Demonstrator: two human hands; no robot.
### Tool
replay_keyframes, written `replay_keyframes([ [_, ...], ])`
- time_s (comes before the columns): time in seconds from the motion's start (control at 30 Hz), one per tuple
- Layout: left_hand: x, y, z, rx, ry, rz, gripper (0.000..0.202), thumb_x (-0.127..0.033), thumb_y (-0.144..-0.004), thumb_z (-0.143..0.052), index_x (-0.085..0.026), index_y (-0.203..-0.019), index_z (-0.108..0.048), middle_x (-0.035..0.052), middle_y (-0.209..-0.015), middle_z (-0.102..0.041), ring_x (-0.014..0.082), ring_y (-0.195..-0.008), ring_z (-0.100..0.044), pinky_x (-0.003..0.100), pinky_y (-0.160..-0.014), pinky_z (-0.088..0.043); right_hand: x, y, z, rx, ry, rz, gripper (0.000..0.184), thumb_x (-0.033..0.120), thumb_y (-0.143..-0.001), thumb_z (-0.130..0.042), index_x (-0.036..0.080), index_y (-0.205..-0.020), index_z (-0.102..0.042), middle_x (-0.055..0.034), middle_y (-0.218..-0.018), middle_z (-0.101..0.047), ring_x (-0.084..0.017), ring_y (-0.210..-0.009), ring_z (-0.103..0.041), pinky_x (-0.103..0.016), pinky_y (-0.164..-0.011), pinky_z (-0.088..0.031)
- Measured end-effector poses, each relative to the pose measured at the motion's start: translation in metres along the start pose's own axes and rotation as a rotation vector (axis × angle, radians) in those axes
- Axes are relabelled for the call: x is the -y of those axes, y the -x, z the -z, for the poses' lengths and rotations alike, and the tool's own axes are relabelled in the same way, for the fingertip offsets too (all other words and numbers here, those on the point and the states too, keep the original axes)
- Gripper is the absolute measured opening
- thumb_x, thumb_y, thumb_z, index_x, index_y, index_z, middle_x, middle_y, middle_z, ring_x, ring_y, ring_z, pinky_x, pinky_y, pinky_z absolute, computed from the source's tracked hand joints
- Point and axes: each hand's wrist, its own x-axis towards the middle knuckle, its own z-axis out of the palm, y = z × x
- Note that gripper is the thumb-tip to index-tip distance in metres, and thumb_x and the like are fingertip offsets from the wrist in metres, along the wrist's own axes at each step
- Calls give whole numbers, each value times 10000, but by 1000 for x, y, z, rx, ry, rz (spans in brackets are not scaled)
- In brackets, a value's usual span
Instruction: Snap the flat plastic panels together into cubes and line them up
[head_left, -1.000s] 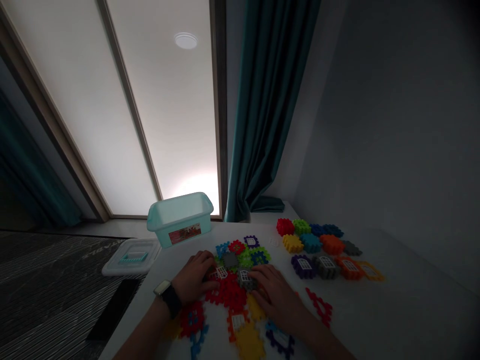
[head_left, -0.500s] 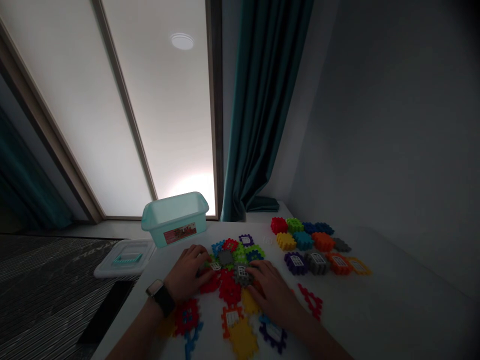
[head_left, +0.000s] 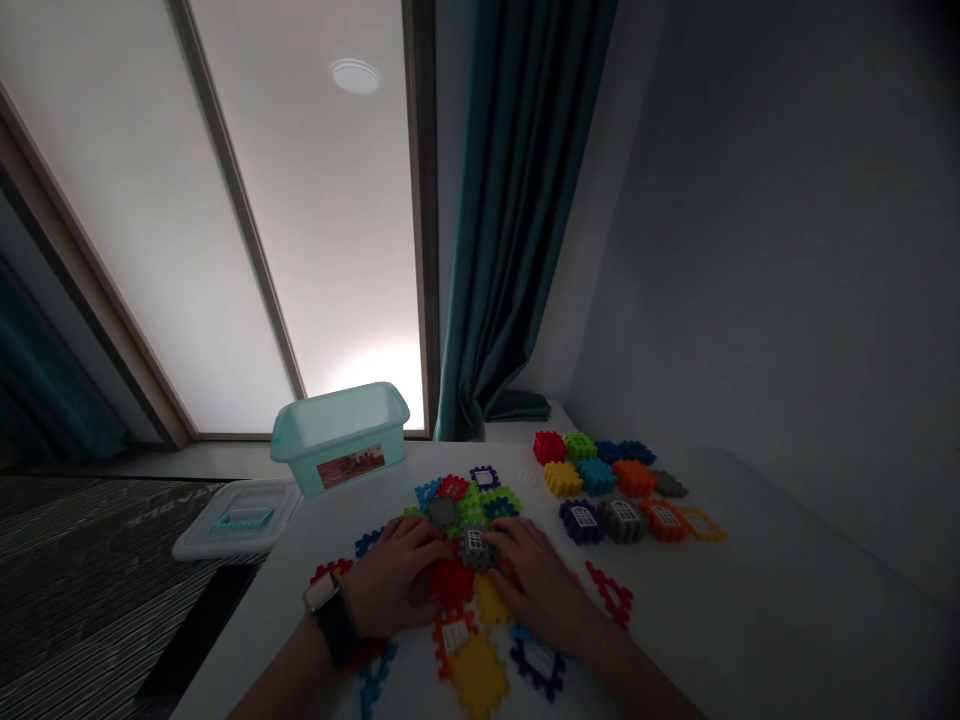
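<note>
My right hand (head_left: 536, 575) grips the right side of a small stack of grey toothed building pieces (head_left: 472, 546), the top one with a white window grid. Fingers and thumb of my left hand (head_left: 397, 580), with a watch on the wrist, are apart beside red toothed pieces (head_left: 452, 585); whether it touches them I cannot tell. Loose pieces surround both hands: a grey one (head_left: 443, 512), green ones (head_left: 472, 502), a purple window frame (head_left: 484, 477), and yellow pieces (head_left: 480, 675) nearer to me. Some pieces are hidden under my hands.
Sorted stacks of pieces stand at the right, among them a yellow stack (head_left: 562, 478) and an orange stack (head_left: 635, 478). At the back left is a mint plastic bin (head_left: 349, 440). Its clear lid (head_left: 202, 535) lies at the table's left side. A red frame piece (head_left: 611, 595) lies right of my forearm.
My left hand has moved right and nearer to me, over the red pieces, uncovering blue and red pieces on its left. My right hand keeps its hold on the grey stack. The view has shifted slightly.
</note>
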Motion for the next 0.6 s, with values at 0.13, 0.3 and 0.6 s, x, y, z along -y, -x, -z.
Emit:
replay_keyframes([
  [0.13, 1, 0, -1, 7, 17, 13, 406, -261, -707, -780, -283, -1091, -648, 52, -1110, -607, 290, -1079, -520, 422, -978, -414, 0, 0, 1, 19, -12, -2, 351, 278, -934, -525, 241, -1276, -595, -93, -1357, -541, -288, -1317, -453, -500, -1107, -399],
  [0.3, 0, 0, -3, -20, 36, 10, 430, -213, -636, -780, -261, -1036, -628, 50, -1105, -592, 291, -1070, -509, 420, -994, -393, 0, 0, 3, 30, -22, -7, 360, 284, -932, -529, 251, -1285, -588, -90, -1364, -535, -288, -1316, -453, -493, -1101, -402],
  [0.6, 5, 1, 12, -117, 84, 74, 427, -109, -695, -640, -241, -1096, -576, 50, -1134, -604, 270, -1086, -519, 411, -972, -392, 1, 0, 4, 28, -26, 2, 371, 272, -919, -539, 241, -1284, -590, -97, -1345, -549, -290, -1300, -466, -490, -1101, -400],
])
